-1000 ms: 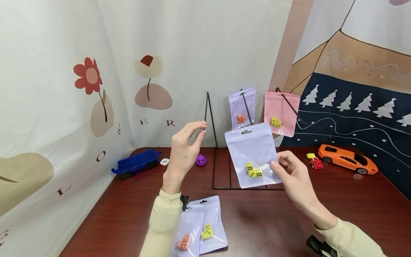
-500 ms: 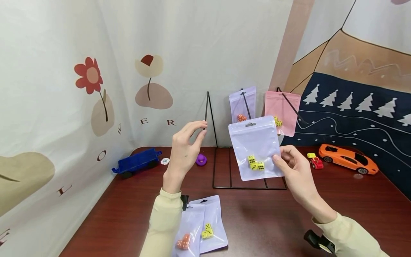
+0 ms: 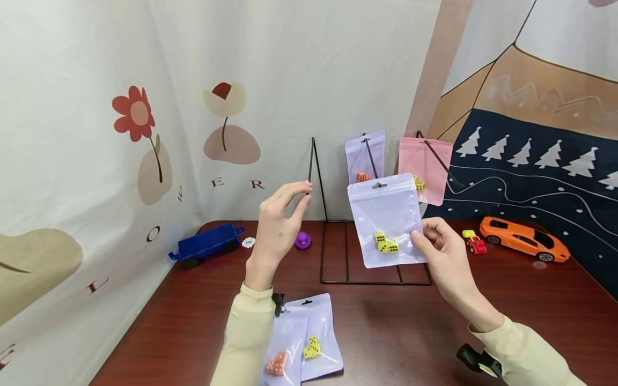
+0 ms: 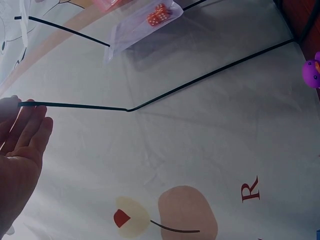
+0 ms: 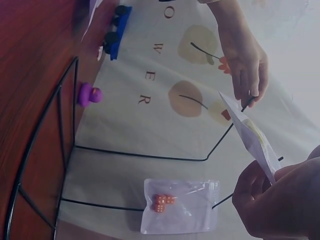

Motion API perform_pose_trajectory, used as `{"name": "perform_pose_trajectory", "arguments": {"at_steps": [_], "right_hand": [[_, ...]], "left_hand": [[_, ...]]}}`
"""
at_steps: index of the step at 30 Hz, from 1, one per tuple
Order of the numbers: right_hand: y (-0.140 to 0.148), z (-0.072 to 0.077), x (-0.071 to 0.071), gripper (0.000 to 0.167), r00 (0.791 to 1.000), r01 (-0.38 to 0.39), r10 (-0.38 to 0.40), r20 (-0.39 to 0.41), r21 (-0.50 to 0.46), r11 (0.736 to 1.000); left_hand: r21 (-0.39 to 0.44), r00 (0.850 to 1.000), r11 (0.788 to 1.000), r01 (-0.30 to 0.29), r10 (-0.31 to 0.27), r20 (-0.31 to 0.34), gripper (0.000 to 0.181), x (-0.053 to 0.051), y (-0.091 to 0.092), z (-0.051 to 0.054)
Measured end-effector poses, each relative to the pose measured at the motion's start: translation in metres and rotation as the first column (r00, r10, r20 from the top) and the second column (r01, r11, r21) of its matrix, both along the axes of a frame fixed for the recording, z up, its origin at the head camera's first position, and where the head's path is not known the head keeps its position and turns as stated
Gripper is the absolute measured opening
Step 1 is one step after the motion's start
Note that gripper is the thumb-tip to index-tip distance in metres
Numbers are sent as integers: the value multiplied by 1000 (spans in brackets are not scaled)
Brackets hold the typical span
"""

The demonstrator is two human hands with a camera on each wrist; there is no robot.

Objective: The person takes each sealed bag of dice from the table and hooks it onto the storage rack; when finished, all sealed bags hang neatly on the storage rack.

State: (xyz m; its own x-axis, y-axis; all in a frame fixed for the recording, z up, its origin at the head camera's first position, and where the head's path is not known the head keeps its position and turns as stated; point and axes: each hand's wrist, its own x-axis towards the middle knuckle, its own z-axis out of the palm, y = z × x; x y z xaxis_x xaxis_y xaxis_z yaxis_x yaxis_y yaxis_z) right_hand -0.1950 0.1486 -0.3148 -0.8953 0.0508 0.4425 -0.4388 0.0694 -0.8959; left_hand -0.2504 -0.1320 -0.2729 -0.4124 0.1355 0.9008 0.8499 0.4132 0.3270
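Nearby, right of centre in the head view, the right hand [image 3: 446, 257] pinched one edge of a glossy lilac pouch [image 3: 386, 212] containing yellow dice [image 3: 383, 244]; the right wrist view caught this pouch nearly edge-on. Farther off, the left hand [image 3: 279, 222] pinched a slim black rod [image 4: 82, 106], its palm side showing in the left wrist view, hidden from the head camera.
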Motion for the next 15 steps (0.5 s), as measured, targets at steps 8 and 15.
{"name": "perform_pose_trajectory", "arguments": {"at_steps": [8,15], "right_hand": [[1,-1,-4,20,1000,8,-8,3,29,1000],[2,-2,-7,20,1000,-10,10,0,-17,1000]], "left_hand": [[4,1000,1000,0,0,-10,13,0,-1,-1],[-2,1000,1000,7,-7,-15,14,-1,0,0]]}}
